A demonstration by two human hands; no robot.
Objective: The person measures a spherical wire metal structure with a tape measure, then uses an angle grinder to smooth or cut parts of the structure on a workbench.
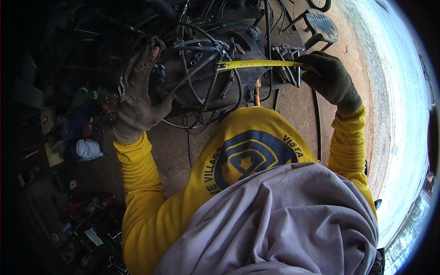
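My right hand, in a dark knitted glove, is closed around a tape measure whose case is hidden in the palm. Its yellow blade stretches leftward, with the hooked end hanging over a cage-like piece of bent metal rods. Left of those rods, my left hand is raised in a worn brown glove, fingers stretched out and thumb apart, holding nothing. A torn glove tip bares one fingertip. Beneath the rods lies a dark metal workbench top, partly covered by them.
Metal pieces lie at the bench's right end. A stool stands beyond, near a wheel. On the left, a person in green is near sparks. A white bundle rests on the dim, cluttered floor.
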